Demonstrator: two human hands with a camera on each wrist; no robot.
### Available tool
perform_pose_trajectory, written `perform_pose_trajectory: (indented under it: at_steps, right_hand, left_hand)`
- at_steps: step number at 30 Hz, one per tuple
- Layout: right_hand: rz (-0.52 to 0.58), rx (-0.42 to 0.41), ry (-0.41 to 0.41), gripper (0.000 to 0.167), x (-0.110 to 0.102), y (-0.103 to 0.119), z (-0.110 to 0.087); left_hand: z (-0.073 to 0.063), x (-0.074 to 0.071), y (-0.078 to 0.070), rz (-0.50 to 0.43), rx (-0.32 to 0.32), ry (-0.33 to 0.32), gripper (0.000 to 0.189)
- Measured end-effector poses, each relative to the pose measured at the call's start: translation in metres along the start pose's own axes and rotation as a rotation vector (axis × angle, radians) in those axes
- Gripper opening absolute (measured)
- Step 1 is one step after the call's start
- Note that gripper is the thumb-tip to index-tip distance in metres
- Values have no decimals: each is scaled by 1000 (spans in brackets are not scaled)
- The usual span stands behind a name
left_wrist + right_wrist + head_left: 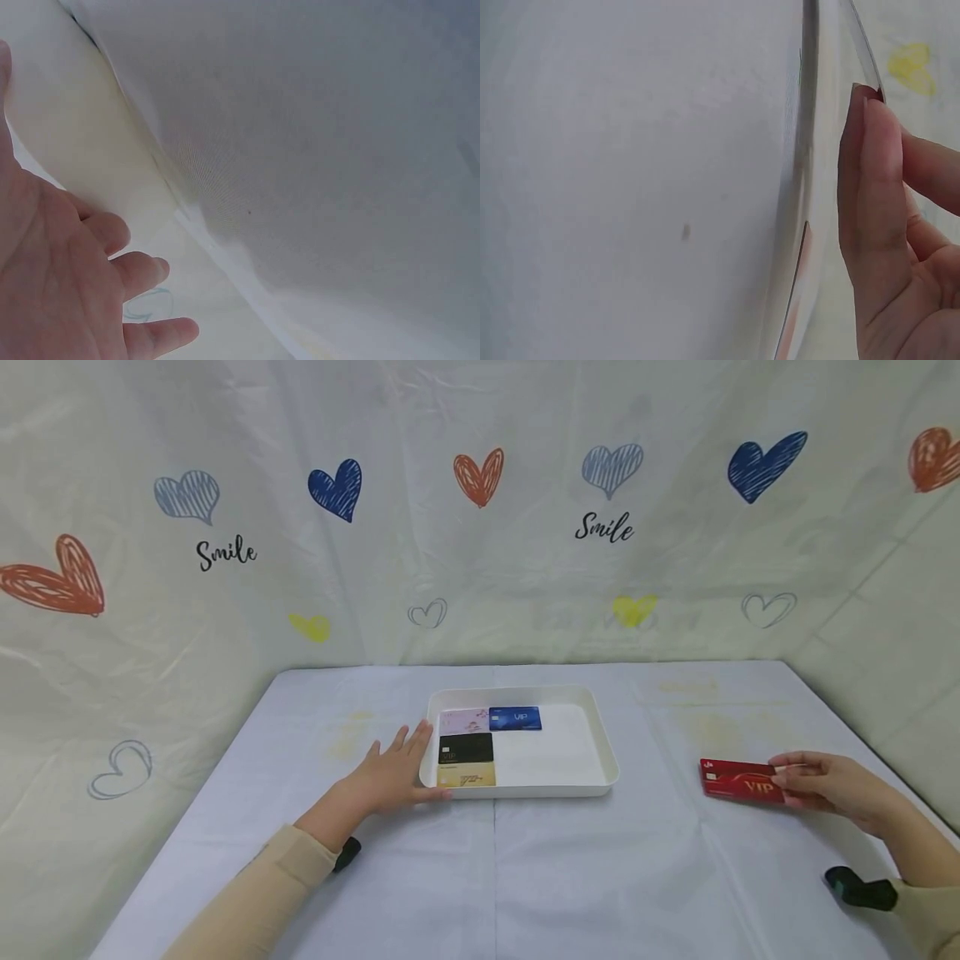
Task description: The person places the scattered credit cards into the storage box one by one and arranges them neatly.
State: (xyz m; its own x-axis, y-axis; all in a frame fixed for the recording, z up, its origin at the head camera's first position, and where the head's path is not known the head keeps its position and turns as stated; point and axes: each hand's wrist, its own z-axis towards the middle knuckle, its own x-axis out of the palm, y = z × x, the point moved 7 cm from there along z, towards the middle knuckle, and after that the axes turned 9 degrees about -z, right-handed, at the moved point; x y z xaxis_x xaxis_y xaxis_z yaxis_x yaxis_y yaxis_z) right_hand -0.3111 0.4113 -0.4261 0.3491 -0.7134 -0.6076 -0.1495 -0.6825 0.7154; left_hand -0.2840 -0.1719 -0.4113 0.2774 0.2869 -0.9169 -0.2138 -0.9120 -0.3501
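A red card with gold VIP lettering (738, 780) is pinched between the thumb and fingers of my right hand (840, 789), at the right of the table. Seen from the right wrist, only a thin edge of the held card (866, 52) shows above the fingertips. My left hand (393, 772) rests with spread fingers against the left side of a white tray (555, 792), its thumb at the front left corner. Inside the tray lie a pink flowered card (463, 721), a blue VIP card (516, 718), a black card (465, 747) and a gold card (467, 775).
White cloth (585, 877) covers the table. Behind it hangs a pale curtain (480, 560) printed with hearts and the word Smile. A thin pinkish edge (793, 300) shows low in the right wrist view; what it belongs to I cannot tell. Dark wrist devices (861, 889) sit by the sleeves.
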Motion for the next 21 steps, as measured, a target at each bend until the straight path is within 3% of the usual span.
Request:
perform_pose_trajectory:
  at_steps: [6, 11, 14, 17, 21]
  right_hand:
    - [47, -13, -31, 51, 0, 3, 2]
    - [193, -27, -37, 16, -2, 3, 5]
    - [327, -39, -23, 32, -2, 4, 7]
    - [417, -57, -8, 34, -2, 7, 8]
    - [457, -73, -5, 33, -1, 14, 9]
  left_hand:
    - [0, 0, 0, 0, -2, 2, 118]
    - [0, 0, 0, 9, 1, -1, 118]
    - [0, 1, 0, 13, 2, -2, 118]
    - [0, 1, 0, 13, 0, -1, 119]
    - [1, 1, 0, 15, -2, 1, 118]
